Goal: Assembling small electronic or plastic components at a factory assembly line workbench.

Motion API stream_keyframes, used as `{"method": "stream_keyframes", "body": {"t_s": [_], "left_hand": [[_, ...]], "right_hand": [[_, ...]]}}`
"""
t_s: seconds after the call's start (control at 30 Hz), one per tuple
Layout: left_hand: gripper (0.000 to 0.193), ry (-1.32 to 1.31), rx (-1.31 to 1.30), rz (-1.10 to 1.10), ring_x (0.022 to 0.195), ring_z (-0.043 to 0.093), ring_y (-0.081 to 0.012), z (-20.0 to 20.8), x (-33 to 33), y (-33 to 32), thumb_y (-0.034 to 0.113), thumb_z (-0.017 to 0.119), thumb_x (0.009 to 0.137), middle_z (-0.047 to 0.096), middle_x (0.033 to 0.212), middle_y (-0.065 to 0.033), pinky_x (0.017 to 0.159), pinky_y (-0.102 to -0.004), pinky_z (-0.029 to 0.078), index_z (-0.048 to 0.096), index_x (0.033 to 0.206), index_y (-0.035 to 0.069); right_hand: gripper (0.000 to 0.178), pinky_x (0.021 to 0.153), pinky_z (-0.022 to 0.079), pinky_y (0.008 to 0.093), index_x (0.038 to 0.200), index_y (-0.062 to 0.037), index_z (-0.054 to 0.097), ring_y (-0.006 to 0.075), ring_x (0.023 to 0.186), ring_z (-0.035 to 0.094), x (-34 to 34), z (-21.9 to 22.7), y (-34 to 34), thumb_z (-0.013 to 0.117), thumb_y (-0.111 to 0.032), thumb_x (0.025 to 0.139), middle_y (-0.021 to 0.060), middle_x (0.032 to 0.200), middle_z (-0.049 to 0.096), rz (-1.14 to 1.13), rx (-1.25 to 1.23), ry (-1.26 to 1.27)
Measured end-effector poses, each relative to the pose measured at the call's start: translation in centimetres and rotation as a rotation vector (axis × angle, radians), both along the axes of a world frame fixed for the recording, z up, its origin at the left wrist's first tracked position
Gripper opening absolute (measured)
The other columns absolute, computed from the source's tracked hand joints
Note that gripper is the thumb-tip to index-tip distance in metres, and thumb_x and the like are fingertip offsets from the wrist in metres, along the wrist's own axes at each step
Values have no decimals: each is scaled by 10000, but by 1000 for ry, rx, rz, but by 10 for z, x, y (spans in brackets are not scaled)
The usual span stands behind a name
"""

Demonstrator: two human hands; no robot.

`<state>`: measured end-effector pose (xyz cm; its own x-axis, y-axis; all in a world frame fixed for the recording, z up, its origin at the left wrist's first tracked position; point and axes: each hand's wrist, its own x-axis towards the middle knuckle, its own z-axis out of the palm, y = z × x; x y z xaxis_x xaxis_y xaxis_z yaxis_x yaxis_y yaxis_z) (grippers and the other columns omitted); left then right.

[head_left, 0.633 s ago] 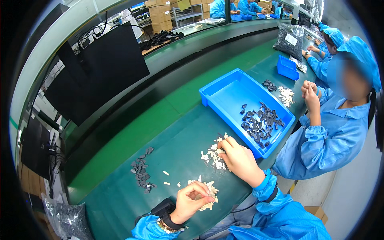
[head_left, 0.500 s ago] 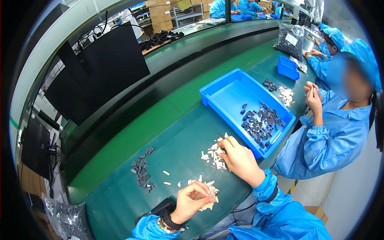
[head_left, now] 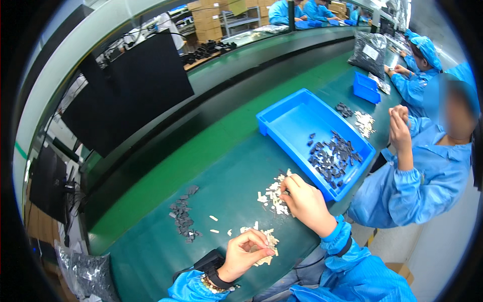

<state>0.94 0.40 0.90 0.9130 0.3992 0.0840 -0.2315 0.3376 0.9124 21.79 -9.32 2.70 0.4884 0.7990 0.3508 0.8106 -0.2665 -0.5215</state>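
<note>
On a green worktop [head_left: 231, 183], a person's left hand [head_left: 242, 255] curls over a pile of pale strips [head_left: 272, 240], its thumb and forefinger tips close together; whether they pinch a piece cannot be told. The right hand [head_left: 309, 204] is at a second pale pile [head_left: 272, 197], fingers bent, tips near one another, their grip also unclear. Left of both hands lies a loose group of black pieces [head_left: 182, 214], with stray pale strips [head_left: 214, 218] between it and the piles. Beyond the right hand, a blue tray [head_left: 292, 118] holds a scattered heap of black pieces [head_left: 334, 158]. The work looks partway: a batch fills part of the tray, while both pale piles and the loose black group are left outside it.
</note>
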Motion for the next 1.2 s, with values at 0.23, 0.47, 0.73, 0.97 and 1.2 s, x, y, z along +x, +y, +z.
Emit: {"method": "stream_keyframes", "body": {"t_s": [0.23,0.47,0.73,0.97,1.2], "left_hand": [[161,-75,119,22,985,641,-165,-13,1,-8,-82,734,854,604,1030,-78,854,-295,542,618,890,23],[202,102,131,171,986,629,-119,-1,-3,-12,-48,672,919,585,1089,-69,844,-257,540,603,1102,-3],[213,8,271,311,1099,600,-168,-10,0,-6,-84,646,917,514,1203,-107,961,-304,539,620,1127,-56],[162,37,281,286,1110,595,-156,-10,-3,-6,-70,628,937,538,1192,-105,974,-302,521,622,1096,-40],[159,165,160,236,1103,601,-137,-18,-6,-9,-5,608,980,598,1140,-77,991,-288,492,600,1138,-22]], "right_hand": [[185,596,476,407,897,-46,582,326,697,621,-5,8,-13,722,8,789,127,839,595,-22,161,123],[119,501,434,230,877,-22,639,111,719,648,-43,18,-22,736,24,825,61,853,683,-26,361,392],[122,534,507,191,979,3,581,80,766,634,-95,-1,-16,688,-22,925,94,955,674,77,500,1154],[96,564,516,214,956,32,610,81,763,635,-98,-13,-17,693,10,914,80,909,687,62,516,1082],[114,527,474,227,903,15,626,102,688,627,-94,-18,-23,733,-6,871,79,858,668,48,443,688]]}}
